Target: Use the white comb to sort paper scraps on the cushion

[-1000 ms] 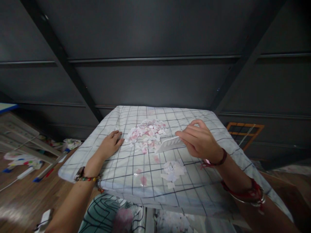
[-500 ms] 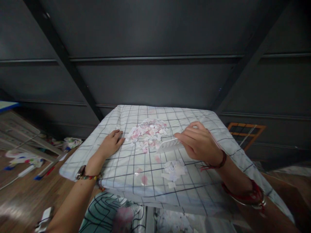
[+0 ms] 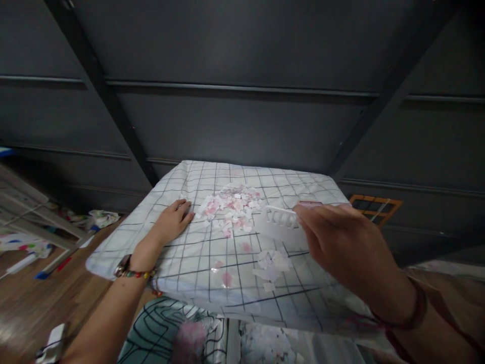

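My left hand [image 3: 174, 222] lies flat on the checked tablecloth [image 3: 178, 263], fingers spread, just left of a heap of torn paper scraps [image 3: 231, 205] in white and pink. My right hand [image 3: 341, 242] is closed on one end of a flat white slotted plastic piece [image 3: 282, 225], raised above the cloth to the right of the heap. Its slots show along the upper edge. Nearer to me sits a smaller pile of white scraps [image 3: 273, 264]. Behind the right hand, a pink-edged flat object [image 3: 310, 203] is mostly covered.
A dark panelled wall [image 3: 235, 126] stands against the table's far edge. Below the near edge are a green patterned cloth [image 3: 151, 328] and a container holding paper bits [image 3: 269, 344]. A wooden frame [image 3: 379, 207] leans at right; a rack [image 3: 34, 212] stands at left.
My right hand has moved right and closer to me, and the white slotted piece has turned to show more of its face. My left hand stays on the cloth.
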Available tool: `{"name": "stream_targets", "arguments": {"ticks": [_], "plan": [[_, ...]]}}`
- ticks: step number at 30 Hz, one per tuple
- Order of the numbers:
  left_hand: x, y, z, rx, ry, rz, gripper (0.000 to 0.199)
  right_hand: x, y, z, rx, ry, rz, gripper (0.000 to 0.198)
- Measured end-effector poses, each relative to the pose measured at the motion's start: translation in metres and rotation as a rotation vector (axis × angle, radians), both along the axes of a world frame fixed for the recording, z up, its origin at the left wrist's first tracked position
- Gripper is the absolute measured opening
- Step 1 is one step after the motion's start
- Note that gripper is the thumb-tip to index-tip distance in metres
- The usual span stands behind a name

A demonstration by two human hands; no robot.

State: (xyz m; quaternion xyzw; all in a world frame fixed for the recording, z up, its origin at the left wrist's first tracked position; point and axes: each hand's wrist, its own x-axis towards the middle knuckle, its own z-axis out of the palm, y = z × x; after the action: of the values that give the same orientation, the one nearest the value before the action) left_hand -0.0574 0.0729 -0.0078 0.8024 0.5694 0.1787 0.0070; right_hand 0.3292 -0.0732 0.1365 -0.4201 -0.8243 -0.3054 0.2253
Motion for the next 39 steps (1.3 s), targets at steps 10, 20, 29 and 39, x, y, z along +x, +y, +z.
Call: {"name": "stream_targets", "arguments": {"ticks": [10, 20, 29, 39], "plan": [[0.0, -0.001, 0.001, -0.023, 0.009, -0.034, 0.06, -0.024, -0.019, -0.002, -0.179, 0.144, -0.113, 0.019], [0.001, -0.001, -0.001, 0.016, -0.007, -0.02, 0.052, -0.015, -0.005, 0.008, -0.406, 0.135, -0.071, 0.019], [0.001, -0.003, 0.0, 0.003, -0.012, -0.014, 0.053, -0.017, -0.014, 0.002, -0.608, 0.29, -0.095, 0.021], [0.001, -0.001, -0.003, 0.006, -0.002, -0.013, 0.053, -0.03, -0.016, 0.001, -0.795, 0.387, -0.105, 0.017]]}}
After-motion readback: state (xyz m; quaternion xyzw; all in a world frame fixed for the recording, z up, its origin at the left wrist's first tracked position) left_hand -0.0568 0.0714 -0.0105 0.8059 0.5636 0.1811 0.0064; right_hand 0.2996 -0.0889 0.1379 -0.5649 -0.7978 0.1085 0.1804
